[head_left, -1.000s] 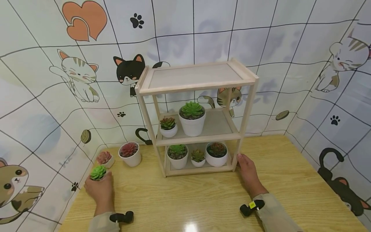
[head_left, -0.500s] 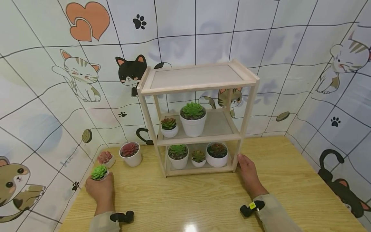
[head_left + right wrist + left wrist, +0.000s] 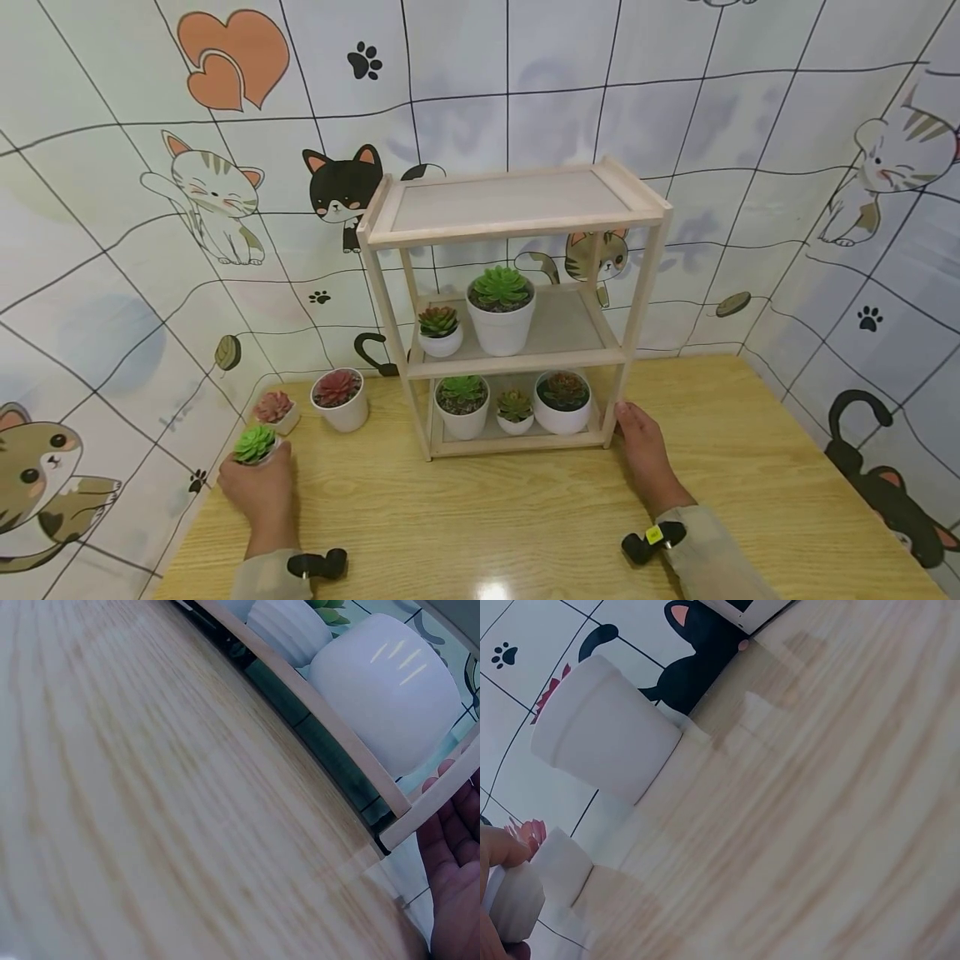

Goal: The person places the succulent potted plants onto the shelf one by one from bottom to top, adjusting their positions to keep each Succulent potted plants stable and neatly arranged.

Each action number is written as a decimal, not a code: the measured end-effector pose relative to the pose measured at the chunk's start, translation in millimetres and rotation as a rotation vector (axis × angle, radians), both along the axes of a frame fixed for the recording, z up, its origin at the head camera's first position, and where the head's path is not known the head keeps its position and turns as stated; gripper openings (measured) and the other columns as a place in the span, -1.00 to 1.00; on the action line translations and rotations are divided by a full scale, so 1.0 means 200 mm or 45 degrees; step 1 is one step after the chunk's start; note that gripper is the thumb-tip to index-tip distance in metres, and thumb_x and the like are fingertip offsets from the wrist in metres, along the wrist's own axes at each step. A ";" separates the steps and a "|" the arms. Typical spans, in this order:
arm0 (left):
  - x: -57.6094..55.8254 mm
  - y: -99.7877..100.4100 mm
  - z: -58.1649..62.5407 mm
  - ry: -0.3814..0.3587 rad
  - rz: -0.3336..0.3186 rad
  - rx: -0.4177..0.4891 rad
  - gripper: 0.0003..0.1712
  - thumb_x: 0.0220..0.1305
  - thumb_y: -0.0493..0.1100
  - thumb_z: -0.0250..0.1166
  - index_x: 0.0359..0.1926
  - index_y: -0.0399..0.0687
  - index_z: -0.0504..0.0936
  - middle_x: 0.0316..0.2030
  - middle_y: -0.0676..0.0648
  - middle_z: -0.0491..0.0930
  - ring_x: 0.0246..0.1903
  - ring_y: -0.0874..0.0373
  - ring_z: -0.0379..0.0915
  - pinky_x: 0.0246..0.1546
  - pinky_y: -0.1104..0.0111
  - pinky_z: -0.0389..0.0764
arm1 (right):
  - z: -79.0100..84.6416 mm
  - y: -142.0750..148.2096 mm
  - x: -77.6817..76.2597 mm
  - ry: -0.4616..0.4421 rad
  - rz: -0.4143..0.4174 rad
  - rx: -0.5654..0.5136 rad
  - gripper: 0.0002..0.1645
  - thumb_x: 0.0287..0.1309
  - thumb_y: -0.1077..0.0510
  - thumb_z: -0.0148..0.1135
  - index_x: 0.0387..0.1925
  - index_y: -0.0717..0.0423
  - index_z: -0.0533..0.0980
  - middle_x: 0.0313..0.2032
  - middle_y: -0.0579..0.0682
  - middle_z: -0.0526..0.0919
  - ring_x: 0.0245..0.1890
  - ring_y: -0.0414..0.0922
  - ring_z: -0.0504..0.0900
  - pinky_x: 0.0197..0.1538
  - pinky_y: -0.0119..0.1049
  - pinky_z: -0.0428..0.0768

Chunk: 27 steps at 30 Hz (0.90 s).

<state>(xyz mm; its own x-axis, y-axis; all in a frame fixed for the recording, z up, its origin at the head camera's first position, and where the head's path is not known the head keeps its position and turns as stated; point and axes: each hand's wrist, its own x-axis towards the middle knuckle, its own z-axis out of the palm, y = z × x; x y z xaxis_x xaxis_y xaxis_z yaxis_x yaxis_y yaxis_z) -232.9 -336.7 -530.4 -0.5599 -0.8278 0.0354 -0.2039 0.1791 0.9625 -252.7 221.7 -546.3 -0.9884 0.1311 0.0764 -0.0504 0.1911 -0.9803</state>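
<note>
At the table's left side my left hand [image 3: 257, 492] grips a small white pot with a bright green succulent [image 3: 254, 444]. The left wrist view shows the fingers [image 3: 501, 846] around that faceted white pot [image 3: 519, 901], close in front of a little pot with a pink succulent [image 3: 561, 864]. My right hand [image 3: 643, 446] rests against the lower right leg of a pale wooden shelf rack [image 3: 517, 365]. In the right wrist view its fingers [image 3: 450, 825] lie behind the leg [image 3: 427, 806], beside a rounded white pot [image 3: 386, 694].
A larger pot with a dark red succulent [image 3: 341, 400] stands left of the rack. On the middle tier are a small reddish succulent [image 3: 439, 332] and a big green one [image 3: 501, 312]. Three potted succulents fill the bottom tier. A cat-print wall covering [image 3: 465, 117] borders the table.
The head view has shifted slightly. Both hands keep their places, the left still gripping the potted green succulent and the right still at the rack's leg.
</note>
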 end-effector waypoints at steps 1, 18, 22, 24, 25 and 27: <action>0.00 0.00 0.00 0.002 0.001 -0.003 -0.02 0.20 -0.13 0.48 0.46 -0.41 0.15 0.42 -0.43 0.18 0.45 -0.31 0.10 0.57 -0.01 0.10 | 0.00 0.00 0.00 -0.003 -0.001 0.003 -0.27 0.64 -0.23 -0.24 0.34 0.30 0.42 0.14 -0.09 0.62 0.10 -0.51 0.48 0.20 -0.64 0.37; 0.01 0.05 0.08 0.075 0.015 -0.102 -0.09 0.17 -0.16 0.46 0.43 -0.40 0.24 0.37 -0.41 0.20 0.42 -0.25 0.08 0.50 -0.02 0.15 | -0.01 -0.01 0.00 0.059 -0.010 -0.036 -0.31 0.66 -0.16 -0.19 0.23 0.41 0.45 0.03 0.01 0.66 0.02 -0.47 0.54 0.13 -0.64 0.44; 0.01 0.08 0.11 0.082 -0.005 -0.102 -0.08 0.19 -0.12 0.45 0.45 -0.37 0.23 0.37 -0.38 0.19 0.41 -0.23 0.09 0.48 -0.02 0.17 | -0.01 -0.01 0.00 0.040 -0.009 -0.017 -0.31 0.66 -0.17 -0.20 0.27 0.37 0.44 0.08 0.05 0.64 0.03 -0.50 0.53 0.13 -0.66 0.42; 0.01 0.10 0.12 0.094 -0.023 -0.112 -0.09 0.20 -0.11 0.44 0.45 -0.37 0.23 0.36 -0.39 0.20 0.40 -0.24 0.10 0.47 -0.02 0.19 | -0.01 -0.01 0.00 0.042 -0.007 -0.013 -0.31 0.66 -0.18 -0.20 0.26 0.37 0.45 0.07 0.05 0.64 0.04 -0.49 0.53 0.14 -0.65 0.42; 0.01 0.11 0.13 0.105 -0.032 -0.113 -0.08 0.20 -0.11 0.45 0.44 -0.37 0.23 0.35 -0.38 0.20 0.39 -0.24 0.11 0.46 -0.03 0.19 | -0.01 -0.01 0.00 0.046 -0.007 -0.015 -0.31 0.66 -0.17 -0.20 0.24 0.38 0.46 0.07 0.05 0.64 0.03 -0.48 0.53 0.14 -0.65 0.42; 0.01 0.14 0.15 0.134 -0.055 -0.100 -0.08 0.19 -0.10 0.46 0.43 -0.37 0.21 0.35 -0.37 0.20 0.39 -0.21 0.12 0.48 -0.01 0.21 | -0.01 -0.01 0.00 0.058 -0.007 -0.022 -0.32 0.66 -0.17 -0.19 0.20 0.39 0.47 0.04 0.04 0.65 0.02 -0.46 0.54 0.13 -0.62 0.44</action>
<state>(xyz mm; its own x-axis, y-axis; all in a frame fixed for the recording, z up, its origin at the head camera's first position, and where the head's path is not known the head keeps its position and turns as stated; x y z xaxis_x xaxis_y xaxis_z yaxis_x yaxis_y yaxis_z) -231.0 -309.4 -500.8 -0.5850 -0.7952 0.1593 -0.0930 0.2609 0.9609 -253.1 220.1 -547.5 -0.9833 0.1383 0.1186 -0.0937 0.1744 -0.9802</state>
